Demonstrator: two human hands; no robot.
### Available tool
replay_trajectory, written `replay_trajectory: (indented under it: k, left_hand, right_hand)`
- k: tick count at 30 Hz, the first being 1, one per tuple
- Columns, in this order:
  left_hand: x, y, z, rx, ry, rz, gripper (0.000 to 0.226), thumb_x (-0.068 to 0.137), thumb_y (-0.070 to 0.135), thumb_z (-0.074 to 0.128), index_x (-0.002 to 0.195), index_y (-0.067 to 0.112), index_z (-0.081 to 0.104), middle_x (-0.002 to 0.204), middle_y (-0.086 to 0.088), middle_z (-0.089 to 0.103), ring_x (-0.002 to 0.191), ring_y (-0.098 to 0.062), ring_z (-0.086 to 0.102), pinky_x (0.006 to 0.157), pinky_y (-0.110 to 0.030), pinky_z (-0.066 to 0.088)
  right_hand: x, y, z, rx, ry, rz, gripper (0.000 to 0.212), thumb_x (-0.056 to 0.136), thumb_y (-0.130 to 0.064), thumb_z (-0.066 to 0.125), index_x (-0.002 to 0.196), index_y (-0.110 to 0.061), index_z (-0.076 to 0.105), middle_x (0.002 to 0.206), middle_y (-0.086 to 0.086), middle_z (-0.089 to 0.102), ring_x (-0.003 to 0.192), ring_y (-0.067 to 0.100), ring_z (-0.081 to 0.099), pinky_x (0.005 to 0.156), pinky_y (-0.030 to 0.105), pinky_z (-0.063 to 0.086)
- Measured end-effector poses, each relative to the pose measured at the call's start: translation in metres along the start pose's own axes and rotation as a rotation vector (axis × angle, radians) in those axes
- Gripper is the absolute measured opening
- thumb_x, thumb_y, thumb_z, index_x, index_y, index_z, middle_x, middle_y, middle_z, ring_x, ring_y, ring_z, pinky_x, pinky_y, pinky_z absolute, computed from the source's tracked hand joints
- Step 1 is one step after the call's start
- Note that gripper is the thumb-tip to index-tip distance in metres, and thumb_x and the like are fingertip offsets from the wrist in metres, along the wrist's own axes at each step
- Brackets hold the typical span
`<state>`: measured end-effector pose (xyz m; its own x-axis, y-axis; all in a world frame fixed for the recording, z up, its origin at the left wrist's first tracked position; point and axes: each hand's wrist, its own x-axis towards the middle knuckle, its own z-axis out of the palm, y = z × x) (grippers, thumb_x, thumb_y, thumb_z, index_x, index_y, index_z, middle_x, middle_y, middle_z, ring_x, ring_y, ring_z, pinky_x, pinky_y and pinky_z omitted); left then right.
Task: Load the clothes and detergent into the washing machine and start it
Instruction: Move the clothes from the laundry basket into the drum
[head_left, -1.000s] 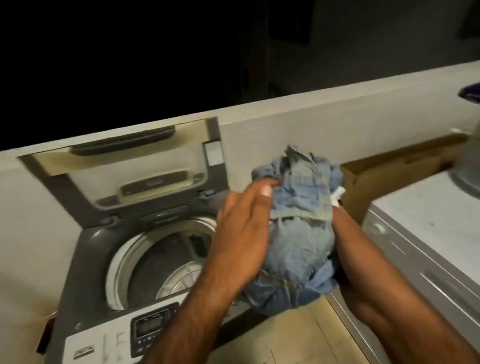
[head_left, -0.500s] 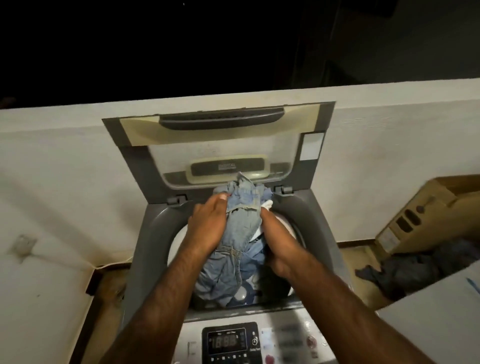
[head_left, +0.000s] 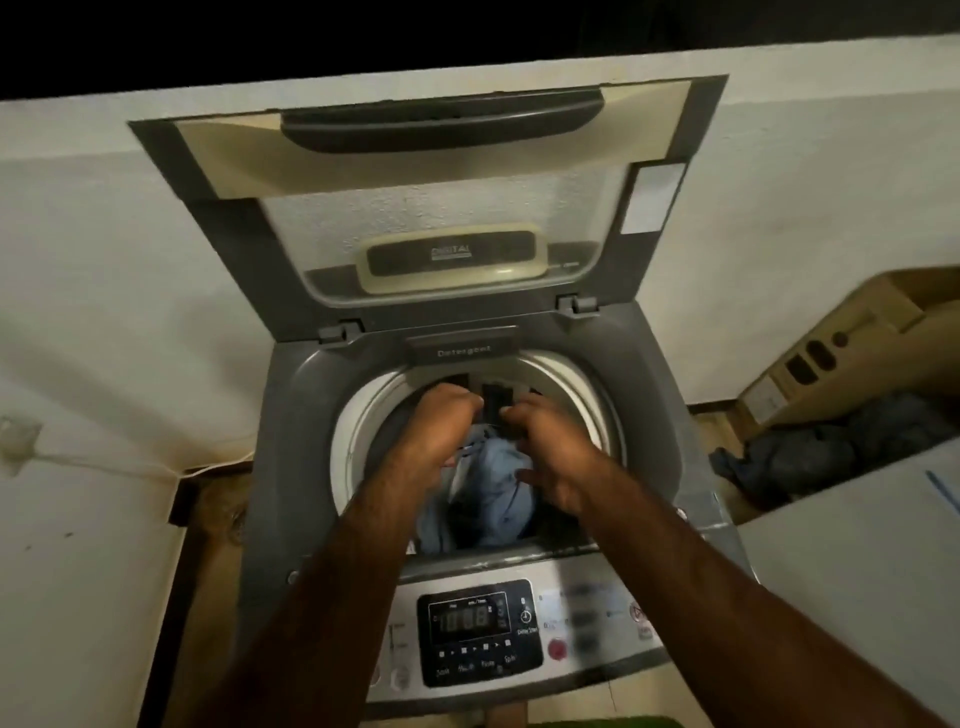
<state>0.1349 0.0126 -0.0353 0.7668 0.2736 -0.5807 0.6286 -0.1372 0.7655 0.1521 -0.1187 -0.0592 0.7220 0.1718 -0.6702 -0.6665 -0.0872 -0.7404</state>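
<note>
Left hand (head_left: 441, 431) and right hand (head_left: 553, 452), fingers curled, grip not discernible, flank soft, limp, lightweight blue clothes (head_left: 493, 483) in washing machine (head_left: 291, 415); grasp bunched folds

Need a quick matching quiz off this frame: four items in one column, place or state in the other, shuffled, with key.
Items:
1. lid
2. blue clothes
3. cardboard box
4. red button

Place or state:
A. on the control panel, right of the display
B. down inside the drum
C. raised open
D. right of the washing machine, by the wall

Pairs: 1-C, 2-B, 3-D, 4-A
</note>
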Motion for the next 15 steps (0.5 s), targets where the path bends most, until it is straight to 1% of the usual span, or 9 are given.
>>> replay_trajectory:
  k: [1,3,5,7,9,10,13,15]
  left_hand:
    - [-0.007,0.005,0.002,-0.004,-0.039,0.013,0.019,0.101,0.023,0.054,0.115,0.018,0.064,0.103,-0.005,0.066,0.091,-0.023,0.063,0.072,-0.032,0.051]
    - [-0.024,0.020,0.016,0.032,-0.117,0.080,0.020,0.099,0.023,0.053,0.113,0.016,0.066,0.093,-0.002,0.068,0.081,-0.018,0.064,0.070,-0.031,0.053]
    - [-0.042,0.035,0.038,0.051,-0.147,0.175,0.017,0.099,0.018,0.052,0.107,0.011,0.066,0.082,-0.002,0.066,0.067,-0.013,0.062,0.061,-0.026,0.053]
    - [-0.063,0.047,0.066,0.060,-0.203,0.237,0.017,0.099,0.014,0.049,0.103,0.008,0.065,0.075,-0.004,0.063,0.058,-0.015,0.061,0.056,-0.024,0.050]
    - [-0.087,0.056,0.107,0.101,-0.328,0.273,0.018,0.099,0.014,0.050,0.102,0.006,0.066,0.075,-0.007,0.064,0.064,-0.020,0.064,0.059,-0.027,0.049]
    - [-0.099,0.058,0.132,0.125,-0.402,0.288,0.018,0.098,0.015,0.051,0.100,0.008,0.068,0.076,-0.008,0.065,0.067,-0.022,0.065,0.060,-0.029,0.049]
    - [-0.139,0.054,0.214,0.242,-0.607,0.349,0.014,0.097,0.020,0.054,0.095,0.018,0.068,0.078,-0.006,0.071,0.070,-0.021,0.068,0.065,-0.035,0.054]
    - [-0.173,0.043,0.278,0.314,-0.744,0.369,0.012,0.098,0.018,0.055,0.093,0.017,0.067,0.079,-0.005,0.070,0.069,-0.021,0.067,0.067,-0.035,0.053]
  right_hand:
    - [-0.004,-0.001,0.000,-0.009,-0.027,-0.016,0.030,0.090,-0.029,0.059,0.119,-0.030,0.066,0.106,0.000,0.071,0.093,0.017,0.065,0.068,0.030,0.047]
    - [-0.020,-0.004,-0.014,0.006,-0.054,-0.094,0.022,0.091,-0.025,0.059,0.109,-0.026,0.071,0.097,-0.001,0.077,0.094,0.017,0.073,0.071,0.031,0.052]
    - [-0.042,-0.006,-0.039,0.036,0.006,-0.184,0.021,0.091,-0.019,0.060,0.108,-0.019,0.072,0.089,0.002,0.077,0.089,0.020,0.073,0.076,0.034,0.053]
    - [-0.066,-0.003,-0.075,0.097,0.063,-0.251,0.017,0.092,-0.015,0.061,0.104,-0.015,0.072,0.084,0.005,0.074,0.080,0.022,0.069,0.072,0.034,0.051]
    - [-0.097,0.008,-0.122,0.165,0.145,-0.288,0.018,0.093,-0.013,0.059,0.106,-0.011,0.072,0.084,0.007,0.073,0.074,0.020,0.067,0.064,0.030,0.052]
    - [-0.115,0.017,-0.147,0.198,0.195,-0.299,0.019,0.094,-0.012,0.059,0.108,-0.008,0.072,0.084,0.008,0.073,0.073,0.019,0.067,0.061,0.029,0.052]
    - [-0.167,0.055,-0.215,0.275,0.385,-0.311,0.021,0.095,-0.011,0.057,0.112,-0.004,0.068,0.083,0.010,0.072,0.075,0.024,0.067,0.062,0.030,0.051]
    - [-0.203,0.094,-0.264,0.339,0.541,-0.293,0.020,0.096,-0.011,0.056,0.111,-0.004,0.068,0.082,0.008,0.072,0.075,0.024,0.067,0.062,0.030,0.050]
